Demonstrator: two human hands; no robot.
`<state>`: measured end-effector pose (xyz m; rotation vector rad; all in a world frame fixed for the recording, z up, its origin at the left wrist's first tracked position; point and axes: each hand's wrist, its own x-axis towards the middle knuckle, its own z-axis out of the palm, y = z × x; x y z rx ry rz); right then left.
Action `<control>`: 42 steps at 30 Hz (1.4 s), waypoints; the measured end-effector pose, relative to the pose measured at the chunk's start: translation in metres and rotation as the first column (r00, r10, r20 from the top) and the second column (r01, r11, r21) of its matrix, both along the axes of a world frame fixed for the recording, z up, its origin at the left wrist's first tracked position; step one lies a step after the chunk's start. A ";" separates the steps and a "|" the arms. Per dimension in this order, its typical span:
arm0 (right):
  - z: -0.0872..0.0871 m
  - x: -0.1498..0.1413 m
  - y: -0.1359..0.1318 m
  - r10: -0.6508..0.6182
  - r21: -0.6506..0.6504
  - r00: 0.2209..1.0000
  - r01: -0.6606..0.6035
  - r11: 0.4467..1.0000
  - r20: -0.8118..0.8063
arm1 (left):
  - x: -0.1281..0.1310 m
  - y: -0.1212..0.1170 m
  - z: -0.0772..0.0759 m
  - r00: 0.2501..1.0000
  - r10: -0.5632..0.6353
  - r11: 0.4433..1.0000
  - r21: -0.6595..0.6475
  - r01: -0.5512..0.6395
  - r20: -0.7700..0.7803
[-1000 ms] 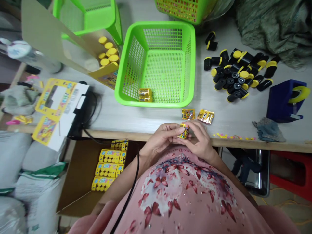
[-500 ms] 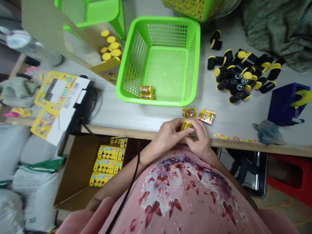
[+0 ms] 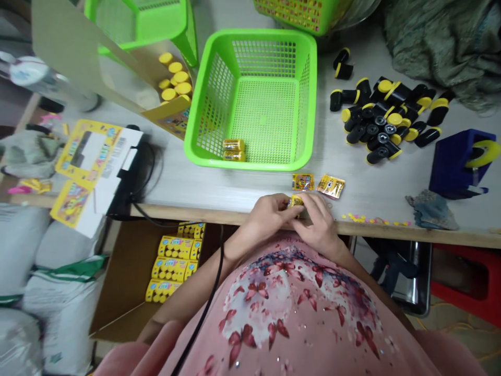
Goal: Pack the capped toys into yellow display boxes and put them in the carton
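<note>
At the table's front edge, my left hand (image 3: 272, 216) and my right hand (image 3: 315, 219) meet around a small canister with a yellow printed label (image 3: 296, 200). The fingers of both hands are closed on it and cover much of it. Just beyond my fingers lie a stack of yellow printed labels (image 3: 302, 181) and a second stack of labels (image 3: 331, 186). Two canisters wrapped in yellow labels (image 3: 234, 145) rest on their sides in the near left corner of the green basket (image 3: 250, 166).
Black canisters with yellow caps (image 3: 385, 115) are heaped at right, near a blue tape dispenser (image 3: 450, 164). An open box of yellow-capped canisters (image 3: 166, 112) stands left of the basket. A carton (image 3: 117, 282) of yellow packs sits below the table. A black cable (image 3: 211, 295) crosses my left arm.
The yellow label between my fingers looked flatter before and now curves around a canister. My right fingers have shifted slightly left. The basket and the heap have not been moved.
</note>
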<state>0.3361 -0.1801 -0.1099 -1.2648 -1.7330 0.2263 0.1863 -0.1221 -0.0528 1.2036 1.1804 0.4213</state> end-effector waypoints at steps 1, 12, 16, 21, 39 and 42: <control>-0.001 0.000 0.000 -0.021 0.004 1.000 0.021 1.000 0.002 | 0.002 -0.001 0.000 0.997 -0.014 0.992 0.127 0.024 -0.080; 0.007 0.001 -0.001 0.016 -0.020 0.995 -0.018 1.000 -0.093 | -0.019 -0.007 -0.006 0.903 0.031 0.970 -0.229 0.076 0.428; 0.007 0.002 -0.001 0.074 0.060 0.988 -0.067 0.996 -0.137 | -0.017 -0.008 -0.011 0.877 0.019 0.995 -0.091 0.028 0.481; 0.008 0.010 -0.005 0.195 -0.077 0.924 -0.232 0.970 -0.328 | -0.016 -0.009 -0.014 0.878 0.065 0.998 -0.029 -0.058 0.475; 0.018 0.016 0.006 0.037 -0.166 0.895 -0.122 0.979 -0.445 | -0.013 -0.008 -0.019 0.814 0.000 0.929 -0.301 0.215 0.581; 0.021 0.020 0.004 0.085 -0.236 0.852 -0.237 0.942 -0.516 | -0.016 -0.007 -0.023 0.722 0.088 0.888 -0.382 0.254 0.686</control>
